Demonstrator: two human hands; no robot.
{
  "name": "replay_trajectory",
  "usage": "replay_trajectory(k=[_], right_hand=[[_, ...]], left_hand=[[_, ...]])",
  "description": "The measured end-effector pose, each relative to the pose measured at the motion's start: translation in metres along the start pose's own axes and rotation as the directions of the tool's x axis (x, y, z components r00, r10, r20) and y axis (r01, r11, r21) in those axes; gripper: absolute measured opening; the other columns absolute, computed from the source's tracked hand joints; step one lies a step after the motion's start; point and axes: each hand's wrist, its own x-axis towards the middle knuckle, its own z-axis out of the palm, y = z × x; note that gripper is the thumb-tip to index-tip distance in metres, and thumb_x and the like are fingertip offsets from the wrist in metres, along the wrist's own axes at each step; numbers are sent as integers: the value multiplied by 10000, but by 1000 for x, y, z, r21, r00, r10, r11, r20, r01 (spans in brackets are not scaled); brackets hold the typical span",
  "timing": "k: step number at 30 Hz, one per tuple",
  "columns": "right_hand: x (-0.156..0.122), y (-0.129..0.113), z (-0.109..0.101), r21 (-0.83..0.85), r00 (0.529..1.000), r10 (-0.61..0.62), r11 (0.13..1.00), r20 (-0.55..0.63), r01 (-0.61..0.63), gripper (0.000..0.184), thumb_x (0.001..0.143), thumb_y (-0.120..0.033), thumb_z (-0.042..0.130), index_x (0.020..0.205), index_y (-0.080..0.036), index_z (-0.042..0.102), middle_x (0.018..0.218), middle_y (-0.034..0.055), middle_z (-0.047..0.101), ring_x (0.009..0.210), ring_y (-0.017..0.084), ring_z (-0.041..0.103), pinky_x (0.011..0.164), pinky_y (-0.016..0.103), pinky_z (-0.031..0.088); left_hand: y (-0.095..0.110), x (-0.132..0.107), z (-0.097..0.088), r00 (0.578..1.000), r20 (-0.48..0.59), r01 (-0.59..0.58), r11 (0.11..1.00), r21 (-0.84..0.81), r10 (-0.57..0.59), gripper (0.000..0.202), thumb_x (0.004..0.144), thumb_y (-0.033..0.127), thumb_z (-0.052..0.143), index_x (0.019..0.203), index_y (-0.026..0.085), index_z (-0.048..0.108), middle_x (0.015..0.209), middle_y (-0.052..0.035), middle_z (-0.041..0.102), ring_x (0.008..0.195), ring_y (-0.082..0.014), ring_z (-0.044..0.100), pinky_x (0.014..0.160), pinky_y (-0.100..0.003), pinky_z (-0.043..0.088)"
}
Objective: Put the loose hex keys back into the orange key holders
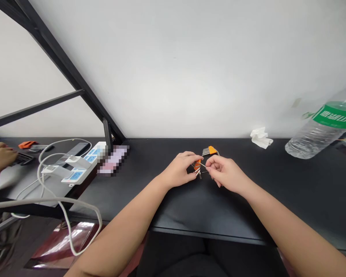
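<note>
Over the middle of the black table (276, 192) my left hand (180, 169) is closed on an orange holder (197, 164) with several metal hex keys in it. My right hand (225, 173) pinches one thin metal hex key (203, 165) sticking out of that holder, fingers curled. The two hands almost touch. Just behind them a second orange holder (210, 151) with hex keys fanned out lies on the table.
A crumpled white tissue (261, 138) and a plastic water bottle (323, 127) with a green label lie at the back right. At left are a white power strip (80, 165) with cables, a black metal frame (75, 77), and another person's hand (0, 157) by more hex keys (29, 145).
</note>
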Motion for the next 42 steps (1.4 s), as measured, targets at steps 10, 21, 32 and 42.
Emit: replay_trajectory(k=[10, 21, 32, 42], right_hand=[[1, 2, 0, 119, 998, 57, 991, 12, -58, 72, 886, -288, 593, 885, -221, 565, 577, -76, 568, 407, 93, 514, 447, 217, 418], [1, 4, 1, 151, 997, 81, 985, -4, -79, 82, 866, -292, 602, 869, -218, 566, 578, -68, 577, 394, 92, 505, 410, 208, 399], [3, 5, 2, 221, 994, 106, 970, 6, -105, 162, 882, -369, 646, 891, -221, 580, 569, -72, 575, 385, 93, 512, 379, 202, 403], [3, 6, 11, 545, 996, -3, 837, 87, -45, 305, 831, -413, 796, 984, -178, 676, 850, 63, 759, 688, 201, 748, 633, 329, 617]], left_hand=[[0, 0, 0, 1000, 10, 16, 1000, 3, -16, 554, 795, 170, 716, 1331, 258, 608, 1265, -76, 670, 1239, -256, 597, 1095, -428, 463], [1, -1, 0, 999, 26, 30, 1000, 6, -30, 560, 786, 161, 716, 1328, 253, 610, 1271, -81, 667, 1239, -257, 598, 1089, -429, 461], [0, -1, -1, 998, 42, 35, 999, 40, -37, 565, 778, 158, 713, 1325, 257, 616, 1262, -85, 669, 1230, -266, 604, 1086, -439, 470], [2, 0, 4, 1000, 14, 24, 997, -68, -23, 536, 782, 193, 745, 1301, 241, 619, 1235, -83, 677, 1183, -248, 626, 1054, -424, 502]])
